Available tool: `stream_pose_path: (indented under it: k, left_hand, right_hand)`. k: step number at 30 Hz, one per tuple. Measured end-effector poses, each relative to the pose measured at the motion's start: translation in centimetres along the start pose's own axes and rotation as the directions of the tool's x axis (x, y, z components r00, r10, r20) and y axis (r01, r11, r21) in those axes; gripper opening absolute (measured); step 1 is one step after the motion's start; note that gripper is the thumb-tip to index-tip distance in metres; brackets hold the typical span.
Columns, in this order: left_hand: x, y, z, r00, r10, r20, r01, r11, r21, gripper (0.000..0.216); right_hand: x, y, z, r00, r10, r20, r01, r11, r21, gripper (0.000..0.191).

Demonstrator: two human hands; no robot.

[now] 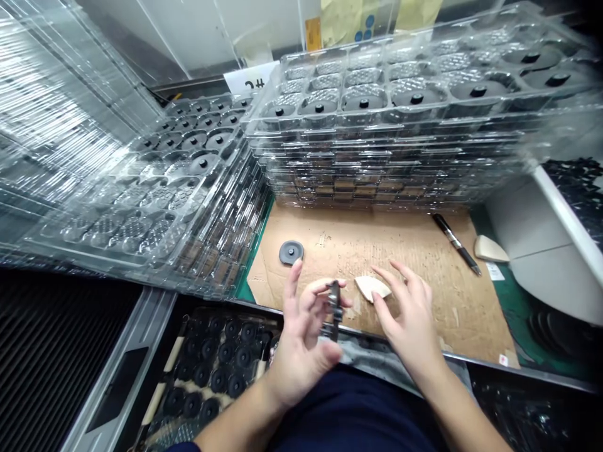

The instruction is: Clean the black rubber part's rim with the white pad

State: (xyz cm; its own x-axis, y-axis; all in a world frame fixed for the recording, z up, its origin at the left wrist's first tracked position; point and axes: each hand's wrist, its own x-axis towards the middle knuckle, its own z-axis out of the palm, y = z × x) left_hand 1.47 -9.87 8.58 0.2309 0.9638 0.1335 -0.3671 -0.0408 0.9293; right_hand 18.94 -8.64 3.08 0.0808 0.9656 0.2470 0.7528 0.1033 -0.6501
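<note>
My left hand [306, 329] grips a small black part [335, 311] between thumb and fingers, holding it edge-on above the near edge of the cardboard. The index finger points up, apart from the part. Over the cardboard [400, 242], my right hand [407, 307] has its fingers apart. A cream wedge-shaped piece [370, 287] lies under its thumb tip, which seems to touch the wedge. Farther left rests a flat dark round part [291, 252] with a small knob in its middle.
Stacks of clear plastic trays [362, 147] stand behind and to the left [188, 207], with dark round parts in their pockets. A black pen [456, 243] and another cream wedge [490, 248] lie right, near a white bin [560, 232] of black pieces. Below left sits a tray of black parts [211, 358].
</note>
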Motion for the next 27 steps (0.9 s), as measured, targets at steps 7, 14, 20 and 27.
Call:
stream_pose_path:
  k: [7, 14, 20, 27]
  left_hand:
    - [0.8, -0.8, -0.9, 0.918, 0.265, 0.296, -0.391, 0.736, 0.552, 0.114]
    - [0.2, -0.7, -1.7, 0.942, 0.206, 0.265, -0.324, 0.76, 0.563, 0.112]
    - [-0.1, 0.0, -2.5, 0.969, 0.003, 0.249, -0.164, 0.758, 0.631, 0.095]
    - [0.0, 0.3, -4.4, 0.915, -0.321, 0.246, 0.078, 0.737, 0.672, 0.025]
  right_hand:
    - [-1.1, -0.9, -2.2, 0.993, 0.1, 0.058, -0.114, 0.933, 0.342, 0.021]
    - [-1.6, -3.2, -4.5, 0.988, 0.041, 0.149, -0.122, 0.794, 0.595, 0.026]
    - [-0.8, -4.0, -3.9, 0.853, -0.006, 0.522, -0.362, 0.715, 0.599, 0.017]
    - [-1.4, -1.6, -0.1, 0.663, 0.201, 0.721, -0.748, 0.135, 0.65, 0.05]
